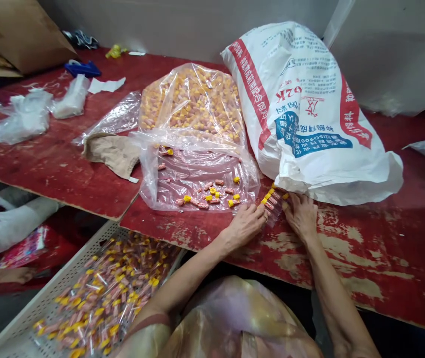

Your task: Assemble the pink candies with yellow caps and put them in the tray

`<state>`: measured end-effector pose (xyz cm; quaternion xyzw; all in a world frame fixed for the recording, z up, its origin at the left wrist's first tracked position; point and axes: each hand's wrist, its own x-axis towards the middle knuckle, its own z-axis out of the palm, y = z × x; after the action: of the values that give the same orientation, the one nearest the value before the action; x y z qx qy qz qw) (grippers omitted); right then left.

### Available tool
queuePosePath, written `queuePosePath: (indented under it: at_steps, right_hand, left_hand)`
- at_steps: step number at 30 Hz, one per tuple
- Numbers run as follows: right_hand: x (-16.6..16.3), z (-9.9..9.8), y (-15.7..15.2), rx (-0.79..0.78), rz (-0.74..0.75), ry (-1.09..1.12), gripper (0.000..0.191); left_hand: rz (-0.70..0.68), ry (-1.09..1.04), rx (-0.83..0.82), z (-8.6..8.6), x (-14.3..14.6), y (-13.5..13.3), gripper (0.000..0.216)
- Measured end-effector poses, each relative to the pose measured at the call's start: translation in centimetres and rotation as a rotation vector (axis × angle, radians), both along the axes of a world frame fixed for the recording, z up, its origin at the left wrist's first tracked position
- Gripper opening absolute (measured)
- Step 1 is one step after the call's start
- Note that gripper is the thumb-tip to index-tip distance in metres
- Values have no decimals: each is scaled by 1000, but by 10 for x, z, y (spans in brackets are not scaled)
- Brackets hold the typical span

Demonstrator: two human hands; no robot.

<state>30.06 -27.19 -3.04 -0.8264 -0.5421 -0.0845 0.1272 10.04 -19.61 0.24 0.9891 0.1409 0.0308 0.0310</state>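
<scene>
Both my hands rest on the worn red table (383, 248), close together on a small clear packet (274, 203) of pink and yellow pieces. My left hand (245, 223) pinches the packet's left edge with curled fingers. My right hand (301, 215) presses its right side, fingers bent. Just left of them lies an open clear plastic bag (197, 171) with loose pink and yellow pieces (208, 195) scattered inside. Behind it a fuller clear bag (193, 99) holds a heap of the same pieces.
A big white woven sack (309, 109) with red and blue print lies right behind my hands. A white perforated tray (96, 293) of filled packets stands below the table at lower left. Crumpled plastic (26, 117), a beige cloth (113, 151) and another person's arm (14, 221) are at left.
</scene>
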Motion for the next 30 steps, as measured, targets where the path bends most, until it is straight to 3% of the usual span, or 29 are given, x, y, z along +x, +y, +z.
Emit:
queuePosePath:
  at_steps: [2,6,9,14,18,22,25,27,30]
  right_hand:
    - [3,-7,-3,36,20,53,43]
    - [5,-16,-5,171,144,179,46]
    - [0,-11,3,250,242,207,47]
    - [-15,5,15,39,306,138,51]
    - [-20,12,14,-120,319,72,53]
    - [-23,14,12,-241,330,1,45]
    - [-25,14,13,-214,312,29,48]
    - [-26,16,13,-174,255,103,49]
    - [-31,20,7,-36,147,331,51]
  left_hand:
    - [-11,22,-21,-1,-1,1,34]
    - [60,37,-85,-1,-6,0,54]
    - [39,52,-105,1,-6,-1,46]
    - [71,75,-165,3,-10,-10,45]
    - [133,87,-207,3,-22,-20,24]
    - [295,37,-308,5,-38,-26,16]
    - [581,-182,-654,6,-46,-35,9]
    - [764,-402,-1086,6,-47,-43,7]
    - [905,-698,-1690,6,-39,-52,19]
